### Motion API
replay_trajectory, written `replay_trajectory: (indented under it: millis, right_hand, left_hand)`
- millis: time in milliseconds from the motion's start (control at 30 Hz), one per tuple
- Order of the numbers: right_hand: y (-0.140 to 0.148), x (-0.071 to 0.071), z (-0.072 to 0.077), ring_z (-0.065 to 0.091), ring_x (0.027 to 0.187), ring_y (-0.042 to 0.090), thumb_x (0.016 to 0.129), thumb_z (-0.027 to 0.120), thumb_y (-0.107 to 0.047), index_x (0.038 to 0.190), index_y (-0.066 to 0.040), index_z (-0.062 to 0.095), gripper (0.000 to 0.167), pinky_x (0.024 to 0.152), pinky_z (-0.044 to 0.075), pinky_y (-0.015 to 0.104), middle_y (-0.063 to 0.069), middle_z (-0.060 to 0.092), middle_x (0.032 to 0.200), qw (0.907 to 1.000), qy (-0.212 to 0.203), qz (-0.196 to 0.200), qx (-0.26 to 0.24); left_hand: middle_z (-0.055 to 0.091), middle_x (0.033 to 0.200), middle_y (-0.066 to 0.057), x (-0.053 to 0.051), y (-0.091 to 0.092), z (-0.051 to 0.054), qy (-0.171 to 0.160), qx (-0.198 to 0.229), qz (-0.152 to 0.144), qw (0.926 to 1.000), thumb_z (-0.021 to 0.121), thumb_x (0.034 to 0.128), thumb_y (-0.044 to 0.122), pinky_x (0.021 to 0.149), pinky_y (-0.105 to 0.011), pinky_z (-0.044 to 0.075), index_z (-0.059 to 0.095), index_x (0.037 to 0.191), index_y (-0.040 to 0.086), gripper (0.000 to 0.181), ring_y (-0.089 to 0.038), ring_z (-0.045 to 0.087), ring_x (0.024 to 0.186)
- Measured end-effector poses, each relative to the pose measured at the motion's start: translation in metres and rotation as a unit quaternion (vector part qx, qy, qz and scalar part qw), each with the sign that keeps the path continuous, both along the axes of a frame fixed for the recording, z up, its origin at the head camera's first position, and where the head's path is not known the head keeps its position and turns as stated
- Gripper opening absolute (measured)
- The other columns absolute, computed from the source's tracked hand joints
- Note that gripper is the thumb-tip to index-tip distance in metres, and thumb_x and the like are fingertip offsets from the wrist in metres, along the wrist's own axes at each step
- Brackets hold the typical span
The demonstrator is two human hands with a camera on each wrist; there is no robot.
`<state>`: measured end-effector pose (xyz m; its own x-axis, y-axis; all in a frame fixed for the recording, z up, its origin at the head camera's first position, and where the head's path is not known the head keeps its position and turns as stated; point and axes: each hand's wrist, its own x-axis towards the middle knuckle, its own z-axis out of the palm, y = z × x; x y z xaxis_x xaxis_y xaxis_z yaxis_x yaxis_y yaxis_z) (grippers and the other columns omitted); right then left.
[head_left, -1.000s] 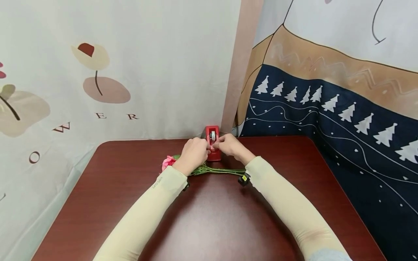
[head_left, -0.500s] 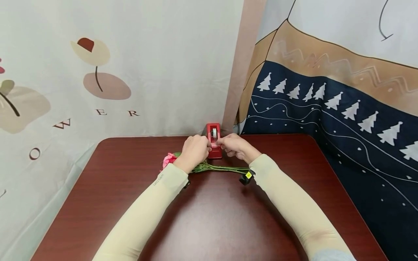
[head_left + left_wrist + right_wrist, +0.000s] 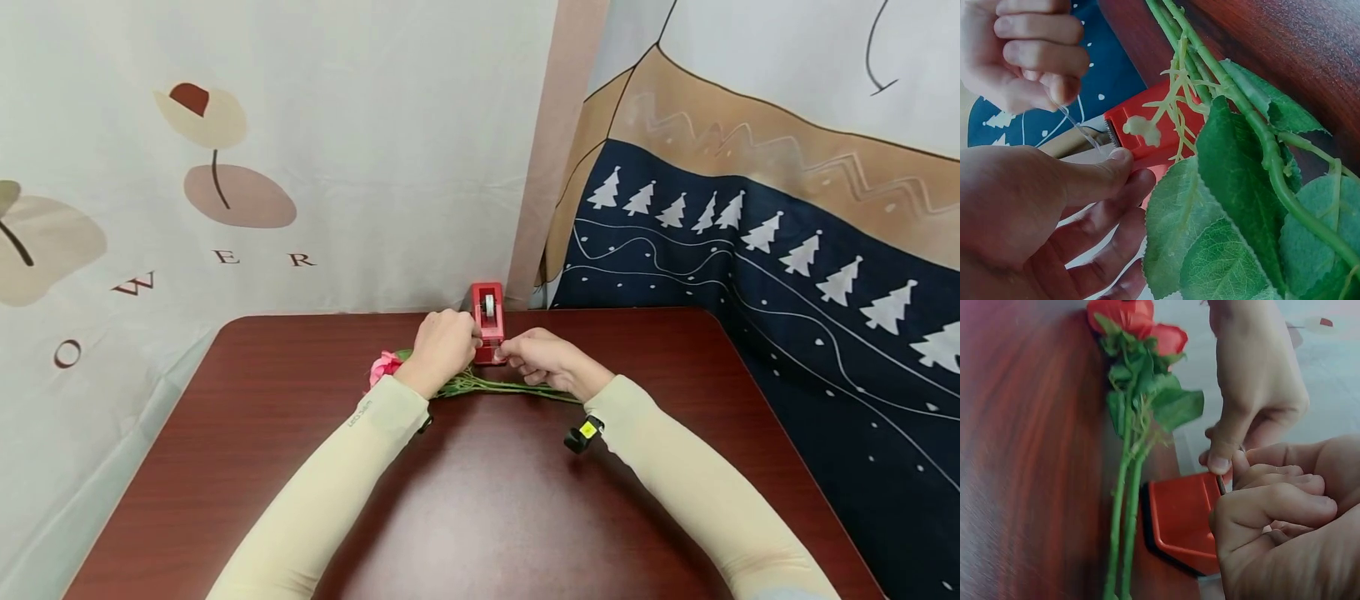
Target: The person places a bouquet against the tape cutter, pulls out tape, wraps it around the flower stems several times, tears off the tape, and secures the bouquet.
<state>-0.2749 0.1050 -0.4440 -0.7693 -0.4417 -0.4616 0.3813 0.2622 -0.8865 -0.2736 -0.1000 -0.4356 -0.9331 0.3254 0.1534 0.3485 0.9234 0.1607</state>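
Note:
A red tape dispenser (image 3: 489, 335) stands at the back of the table, its roll visible inside. My left hand (image 3: 444, 346) grips its left side, the thumb (image 3: 1116, 164) by the serrated cutter. From there a strip of clear tape (image 3: 1074, 120) stretches to my right hand (image 3: 551, 360), which pinches its end between thumb and forefinger in front of the dispenser. Two artificial roses (image 3: 1124, 315) lie in front of the dispenser, heads to the left, partly behind my left wrist. Their green stems (image 3: 525, 388) run to the right, under my right wrist.
The brown wooden table (image 3: 465, 500) has its back edge against a pale printed curtain (image 3: 390, 167). A dark blue cloth with white trees (image 3: 675, 250) hangs at the right. Rose leaves (image 3: 1235, 175) lie close to my left fingers.
My right hand has drawn back from the dispenser, towards me and slightly right, pulling the tape out. My left hand stays at the dispenser's side.

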Motion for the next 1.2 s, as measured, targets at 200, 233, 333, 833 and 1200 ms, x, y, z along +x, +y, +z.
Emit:
replay_trajectory:
  millis: [200,233,333,833,1200]
  right_hand:
    - [0.002,0.011,-0.004,0.027,0.051,0.004,0.106,0.062,-0.014,0.115,0.01,0.071,0.027,0.048,0.023,0.018,-0.007,0.043,0.065,0.9999,-0.003,0.011,-0.006]
    - [0.002,0.013,-0.004,0.027,0.05,0.004,0.106,0.062,-0.014,0.116,0.011,0.07,0.028,0.047,0.023,0.018,-0.007,0.043,0.065,0.9999,-0.005,0.014,-0.006]
    - [0.001,0.018,-0.004,0.027,0.051,0.005,0.106,0.061,-0.014,0.116,0.011,0.07,0.028,0.047,0.022,0.019,-0.007,0.042,0.064,0.9997,-0.004,0.022,-0.003]
    - [-0.001,0.026,-0.018,0.024,0.05,0.006,0.1,0.063,-0.012,0.083,-0.005,0.064,0.018,0.047,0.021,0.02,-0.008,0.035,0.061,0.9993,0.011,0.026,0.026]
    - [-0.002,0.03,-0.018,0.027,0.05,0.007,0.1,0.068,-0.014,0.09,0.0,0.07,0.016,0.048,0.023,0.022,-0.006,0.04,0.061,0.9973,0.039,0.024,0.056]
  left_hand:
    - [0.082,0.081,0.003,0.002,0.001,0.0,-0.001,0.0,0.003,1.0,0.077,0.104,0.02,0.076,-0.043,0.062,0.088,0.088,0.021,0.019,-0.023,0.078,0.08]
    - [0.082,0.081,0.003,0.002,0.002,0.0,-0.003,0.001,0.003,1.0,0.077,0.1041,0.021,0.075,-0.042,0.062,0.088,0.089,0.02,0.019,-0.023,0.078,0.08]
    - [0.083,0.084,0.002,0.004,0.003,0.001,-0.004,0.002,0.007,1.0,0.077,0.1042,0.022,0.075,-0.043,0.063,0.088,0.09,0.021,0.018,-0.023,0.078,0.08]
    - [0.086,0.093,0.003,0.005,0.001,0.002,0.008,-0.004,0.011,0.9999,0.078,0.1036,0.021,0.087,-0.046,0.061,0.089,0.096,0.021,0.013,-0.025,0.081,0.09]
    - [0.082,0.085,-0.001,0.008,0.002,-0.002,0.034,-0.029,0.012,0.9989,0.079,0.1026,0.024,0.085,-0.047,0.057,0.086,0.092,0.018,0.014,-0.029,0.078,0.089]
